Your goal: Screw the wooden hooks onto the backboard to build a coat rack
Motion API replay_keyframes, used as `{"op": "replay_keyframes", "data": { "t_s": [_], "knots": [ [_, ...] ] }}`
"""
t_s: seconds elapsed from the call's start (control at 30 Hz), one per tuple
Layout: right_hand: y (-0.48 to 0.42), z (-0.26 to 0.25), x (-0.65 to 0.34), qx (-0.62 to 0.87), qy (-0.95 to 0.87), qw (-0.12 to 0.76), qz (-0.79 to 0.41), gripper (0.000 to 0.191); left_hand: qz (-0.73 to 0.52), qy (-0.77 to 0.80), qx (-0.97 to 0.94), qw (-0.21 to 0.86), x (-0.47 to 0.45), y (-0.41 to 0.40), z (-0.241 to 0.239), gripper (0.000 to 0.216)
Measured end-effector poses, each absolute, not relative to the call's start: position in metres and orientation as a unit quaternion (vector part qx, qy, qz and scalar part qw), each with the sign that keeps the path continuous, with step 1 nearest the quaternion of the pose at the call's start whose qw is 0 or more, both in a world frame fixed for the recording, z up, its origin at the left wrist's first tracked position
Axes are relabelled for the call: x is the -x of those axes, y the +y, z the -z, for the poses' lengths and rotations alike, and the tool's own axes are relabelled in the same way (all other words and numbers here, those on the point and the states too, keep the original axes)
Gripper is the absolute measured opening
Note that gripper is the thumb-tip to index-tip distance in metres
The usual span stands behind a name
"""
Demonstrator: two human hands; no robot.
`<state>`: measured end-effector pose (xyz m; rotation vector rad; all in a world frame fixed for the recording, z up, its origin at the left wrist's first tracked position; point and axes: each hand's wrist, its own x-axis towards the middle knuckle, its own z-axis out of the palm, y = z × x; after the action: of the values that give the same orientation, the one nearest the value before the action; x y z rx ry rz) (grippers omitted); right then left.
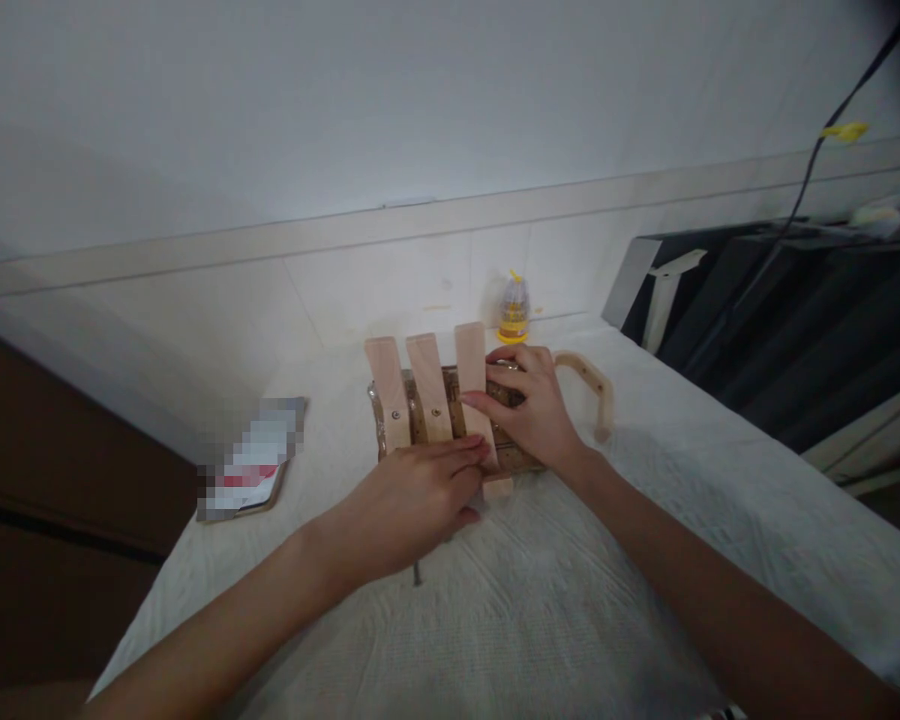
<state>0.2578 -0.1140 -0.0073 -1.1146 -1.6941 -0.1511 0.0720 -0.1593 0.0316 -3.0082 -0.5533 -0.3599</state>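
Three pale, bent wooden pieces lie side by side across a brown slab in clear plastic wrap (504,455). The left piece (386,370) and the middle piece (424,365) each show a screw head. My left hand (412,500) covers their lower ends, its fingertips pressing on the lower part of the right wooden piece (471,360). From the other side, my right hand (532,400) pinches this same piece, thumb on its face and fingers by its right edge. A thin dark metal shaft (418,573) sticks out below my left hand; its other end is hidden.
A loose bent wooden piece (604,400) with holes lies right of the slab. Behind stands a clear cone-shaped case with a yellow base (514,318), near the wall. A phone (259,475), partly blurred, rests at the left edge of the cloth-covered table (510,610). Dark panels (720,290) stand at right.
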Motion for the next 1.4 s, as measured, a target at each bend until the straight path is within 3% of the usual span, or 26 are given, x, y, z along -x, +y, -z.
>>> {"op": "replay_keyframes", "data": {
  "t_s": [0.23,0.53,0.87,1.03,1.3,1.4],
  "knots": [
    [-0.113,0.007,-0.257,0.475,-0.706,0.521,0.066,0.023,0.214,-0.222,0.922,0.232,-0.088,-0.174,-0.009,0.022],
    [-0.116,0.006,-0.256,0.473,-0.702,0.529,0.066,0.02,0.242,-0.209,0.898,0.301,-0.087,-0.174,-0.003,0.021],
    [-0.12,0.004,-0.256,0.47,-0.711,0.52,0.053,0.021,0.246,-0.223,0.891,0.308,-0.088,-0.175,-0.001,0.018],
    [-0.121,0.003,-0.26,0.447,-0.718,0.534,0.021,0.03,0.249,-0.223,0.89,0.308,-0.089,-0.176,-0.003,0.02],
    [-0.116,0.008,-0.259,0.442,-0.711,0.542,0.067,0.019,0.216,-0.237,0.907,0.274,-0.09,-0.177,0.001,0.018],
    [-0.112,0.012,-0.26,0.435,-0.709,0.549,0.076,0.016,0.201,-0.248,0.925,0.204,-0.087,-0.178,-0.01,0.021]
  ]
}}
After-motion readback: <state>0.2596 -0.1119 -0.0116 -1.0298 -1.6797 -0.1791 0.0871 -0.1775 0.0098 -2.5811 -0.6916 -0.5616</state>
